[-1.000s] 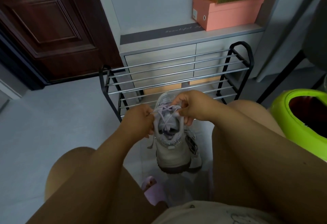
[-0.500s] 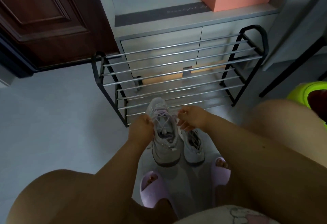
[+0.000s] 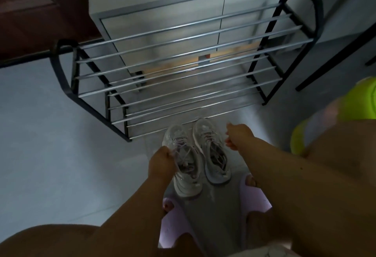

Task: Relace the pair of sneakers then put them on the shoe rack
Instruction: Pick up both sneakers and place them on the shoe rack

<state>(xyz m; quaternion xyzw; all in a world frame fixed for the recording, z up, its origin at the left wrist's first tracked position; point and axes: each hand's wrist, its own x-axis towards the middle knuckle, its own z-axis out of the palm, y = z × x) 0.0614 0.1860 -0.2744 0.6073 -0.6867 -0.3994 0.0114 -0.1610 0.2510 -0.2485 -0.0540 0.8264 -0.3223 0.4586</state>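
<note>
- Both pale grey sneakers with lilac laces look laced; the black shoe rack with silver metal bars [image 3: 183,39], just beyond the hands, holds no shoe yet.
- The left hand [image 3: 161,162] grips the left sneaker [image 3: 184,159] at its lace side.
- The right hand [image 3: 237,135] hangs loosely curled, holding nothing, just beside the right sneaker [image 3: 211,151] on the floor.

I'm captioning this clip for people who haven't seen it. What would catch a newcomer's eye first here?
Probably the pair of pale sneakers standing side by side on the floor at centre, toes toward the shoe rack just beyond them. The left hand grips the nearer sneaker at its laces, while the right hand hovers beside the other one, holding nothing. A lime-green container glows at the right edge.
</note>
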